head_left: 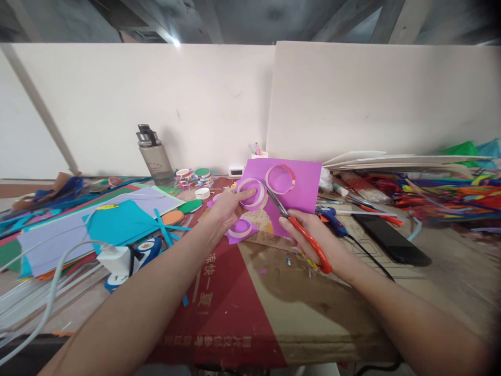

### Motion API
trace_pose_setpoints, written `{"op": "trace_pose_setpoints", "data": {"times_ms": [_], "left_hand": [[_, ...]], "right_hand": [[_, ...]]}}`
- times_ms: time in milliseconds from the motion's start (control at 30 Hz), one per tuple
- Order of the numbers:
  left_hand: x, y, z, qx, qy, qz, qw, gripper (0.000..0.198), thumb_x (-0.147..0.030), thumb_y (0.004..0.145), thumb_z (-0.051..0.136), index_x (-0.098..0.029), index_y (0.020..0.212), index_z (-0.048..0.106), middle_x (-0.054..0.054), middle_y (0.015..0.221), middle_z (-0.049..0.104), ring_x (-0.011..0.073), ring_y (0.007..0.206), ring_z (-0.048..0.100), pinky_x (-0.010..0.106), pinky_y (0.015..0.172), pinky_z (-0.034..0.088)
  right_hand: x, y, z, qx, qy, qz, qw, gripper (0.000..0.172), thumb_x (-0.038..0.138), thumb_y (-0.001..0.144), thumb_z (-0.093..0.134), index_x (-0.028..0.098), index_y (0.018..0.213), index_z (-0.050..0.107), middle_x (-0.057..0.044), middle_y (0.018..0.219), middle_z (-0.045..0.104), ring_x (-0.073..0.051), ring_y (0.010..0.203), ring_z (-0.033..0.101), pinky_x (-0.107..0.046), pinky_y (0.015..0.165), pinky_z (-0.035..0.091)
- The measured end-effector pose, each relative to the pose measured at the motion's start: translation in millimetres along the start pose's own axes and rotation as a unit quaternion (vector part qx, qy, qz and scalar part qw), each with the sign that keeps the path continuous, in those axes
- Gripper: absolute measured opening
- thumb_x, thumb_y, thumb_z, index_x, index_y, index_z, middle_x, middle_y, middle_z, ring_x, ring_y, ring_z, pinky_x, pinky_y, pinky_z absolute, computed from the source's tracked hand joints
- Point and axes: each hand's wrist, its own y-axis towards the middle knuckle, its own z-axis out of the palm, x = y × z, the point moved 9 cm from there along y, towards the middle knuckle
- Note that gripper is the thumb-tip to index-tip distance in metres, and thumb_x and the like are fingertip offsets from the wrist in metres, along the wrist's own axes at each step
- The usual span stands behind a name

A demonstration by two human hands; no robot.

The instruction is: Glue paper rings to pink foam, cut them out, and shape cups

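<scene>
A purple sheet of paper (305, 196) is held up off the table, with pale rings on its face. My left hand (230, 206) is closed on its left part, thumb over a pale ring (239, 189). Another ring (293, 180), partly red, is on the sheet further right. In my right hand (309, 232) are scissors with red-orange handles (313, 245); their blades meet the paper between the two rings. Below my left hand lies a cut purple piece bearing a third ring (239, 233).
Coloured paper (121, 224), a white plug (113, 258) and a power strip (152, 253) lie left. A bottle (154, 159) stands behind. To the right are a black phone (391, 240), a blue glue gun (332, 222) and bundled colourful strips (450, 196).
</scene>
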Motion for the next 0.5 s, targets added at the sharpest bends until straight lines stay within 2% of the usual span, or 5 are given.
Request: {"op": "trace_pose_setpoints", "data": {"times_ms": [100, 267, 400, 500], "left_hand": [[1.0, -0.4, -1.7, -0.03, -0.028, 0.013, 0.999, 0.018, -0.009, 0.058, 0.078, -0.011, 0.073, 0.068, 0.005, 0.069, 0.07, 0.0142, 0.06, 0.063, 0.025, 0.059, 0.052], [2.6, -2.5, -0.1, -0.036, -0.076, 0.003, 0.996, 0.013, -0.008, 0.063, 0.073, -0.012, 0.075, 0.069, 0.002, 0.07, 0.07, 0.0133, 0.061, 0.063, 0.026, 0.061, 0.052], [-7.5, -1.5, -5.0, -0.025, -0.055, 0.003, 0.998, 0.012, -0.014, 0.068, 0.071, -0.013, 0.08, 0.07, 0.003, 0.073, 0.071, 0.0125, 0.06, 0.062, 0.023, 0.055, 0.049], [-15.0, 2.0, -7.7, -0.005, -0.024, 0.019, 1.0, 0.011, -0.012, 0.066, 0.071, -0.012, 0.077, 0.069, 0.003, 0.07, 0.07, 0.0114, 0.058, 0.061, 0.022, 0.055, 0.048]], "right_hand": [[1.5, -1.0, 3.1, 0.002, 0.027, 0.019, 0.999, 0.028, 0.048, 0.086, 0.045, 0.023, 0.073, 0.042, 0.005, 0.055, 0.047, -0.01, 0.044, 0.043, -0.022, 0.042, 0.034], [1.4, -2.6, 3.6, 0.008, 0.071, 0.061, 0.996, 0.032, 0.052, 0.084, 0.045, 0.023, 0.072, 0.038, 0.007, 0.052, 0.04, -0.009, 0.04, 0.041, -0.022, 0.038, 0.033], [2.4, -1.1, 1.8, 0.027, 0.044, 0.033, 0.998, 0.035, 0.053, 0.086, 0.043, 0.022, 0.07, 0.038, 0.006, 0.053, 0.042, -0.009, 0.042, 0.042, -0.022, 0.038, 0.034], [-2.3, 0.1, 2.5, 0.038, 0.052, 0.035, 0.997, 0.034, 0.053, 0.084, 0.046, 0.023, 0.072, 0.04, 0.006, 0.057, 0.041, -0.009, 0.043, 0.041, -0.021, 0.039, 0.033]]}}
